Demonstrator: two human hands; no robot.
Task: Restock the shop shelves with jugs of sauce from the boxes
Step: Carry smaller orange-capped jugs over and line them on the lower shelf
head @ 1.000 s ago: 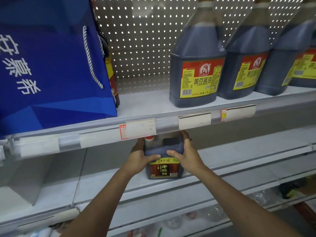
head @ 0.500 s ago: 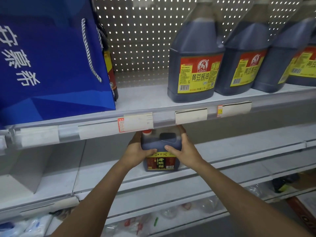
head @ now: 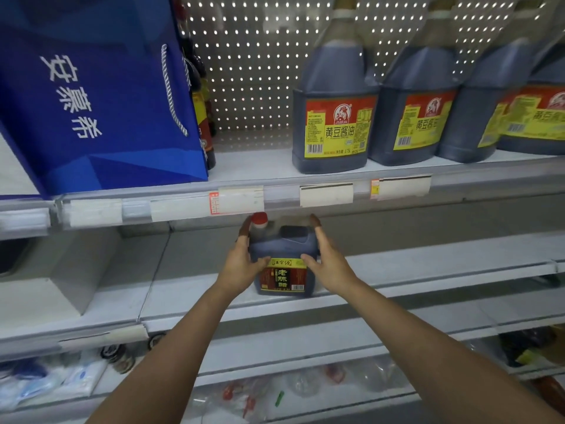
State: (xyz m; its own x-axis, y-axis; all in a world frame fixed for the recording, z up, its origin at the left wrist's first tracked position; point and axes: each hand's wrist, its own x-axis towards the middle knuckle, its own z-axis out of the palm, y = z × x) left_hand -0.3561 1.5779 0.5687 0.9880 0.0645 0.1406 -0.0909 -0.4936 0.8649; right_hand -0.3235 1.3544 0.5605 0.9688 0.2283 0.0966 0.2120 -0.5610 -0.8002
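jug: dark sauce jug [head: 282,264] with red cap [head: 259,218], upright on middle shelf [head: 428,270], just under the lip of upper shelf [head: 244,169], dead centre of view
left hand: left hand [head: 241,264] at 9 o'clock of the jug, fingers curled round its side, thumb on the front just above the label
right hand: right hand [head: 328,264] at 3 o'clock, fingers run up the far side toward the shoulder, thumb pressed on the front face
base contact: jug looks seated on the shelf, but a slight lift can't be ruled out
step: judged as setting or squaring the jug in place, label facing out
handling: full of liquid, so probably heavy and sloshy; stiff plastic walls, smooth and maybe slick; should not crush
where to hold: moulded handle [head: 293,232] at 12 o'clock for a carry; two-sided clamp low on the body for sliding
risk: cap may clip the price rail [head: 327,194] above if lifted
neighbours: big soy jugs [head: 333,117] at 1 o'clock on upper shelf; blue gift bag [head: 91,96] at 10 o'clock
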